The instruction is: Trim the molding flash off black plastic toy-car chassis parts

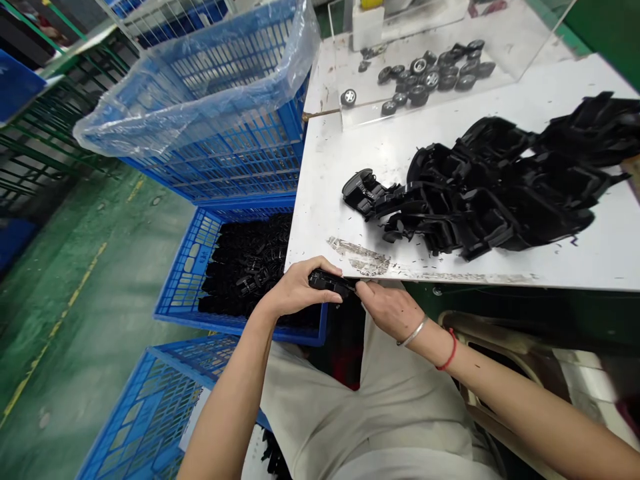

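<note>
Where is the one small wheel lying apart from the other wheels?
In the head view, the lone wheel sits on the left corner of the clear plastic sheet, left of the other wheels, above the black plastic parts.

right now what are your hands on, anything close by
Left hand and right hand both on black plastic part, at edge of white table. Blue crate of black parts close by on left.

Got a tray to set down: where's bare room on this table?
The white table's left end is free, between the black moulded plastic parts and clear acrylic sheet; a thin strip follows the near edge. Crowded: the right side and the acrylic's small black wheels.
</note>
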### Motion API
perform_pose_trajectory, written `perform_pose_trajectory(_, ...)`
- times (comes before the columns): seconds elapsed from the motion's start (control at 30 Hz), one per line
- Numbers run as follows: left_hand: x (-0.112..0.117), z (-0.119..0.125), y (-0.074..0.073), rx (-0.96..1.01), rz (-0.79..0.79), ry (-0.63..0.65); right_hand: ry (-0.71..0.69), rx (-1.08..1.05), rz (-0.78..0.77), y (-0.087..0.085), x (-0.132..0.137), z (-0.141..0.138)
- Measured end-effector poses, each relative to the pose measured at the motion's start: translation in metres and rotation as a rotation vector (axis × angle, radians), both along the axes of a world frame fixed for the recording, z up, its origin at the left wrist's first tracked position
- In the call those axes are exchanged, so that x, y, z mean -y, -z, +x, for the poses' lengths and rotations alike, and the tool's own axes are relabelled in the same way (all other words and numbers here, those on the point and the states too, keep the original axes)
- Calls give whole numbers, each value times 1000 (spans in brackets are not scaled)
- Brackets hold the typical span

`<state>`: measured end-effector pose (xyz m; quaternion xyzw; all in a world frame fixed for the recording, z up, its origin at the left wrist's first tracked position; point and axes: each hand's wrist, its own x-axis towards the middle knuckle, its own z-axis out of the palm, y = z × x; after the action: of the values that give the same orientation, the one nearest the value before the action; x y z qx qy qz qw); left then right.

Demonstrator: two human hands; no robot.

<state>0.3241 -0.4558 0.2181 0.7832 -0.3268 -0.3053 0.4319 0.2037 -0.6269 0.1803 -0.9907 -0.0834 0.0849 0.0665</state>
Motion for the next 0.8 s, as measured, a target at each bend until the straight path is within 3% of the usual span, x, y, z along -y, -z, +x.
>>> perform_pose_trajectory(0.53, 1, 2, -4, -47, 54, -18, 21, 91, -11, 4, -2, 2)
perform_pose_trajectory(0.8, 1, 3, -4, -46, 59, -12, 6, 87, 169, 7, 5, -1)
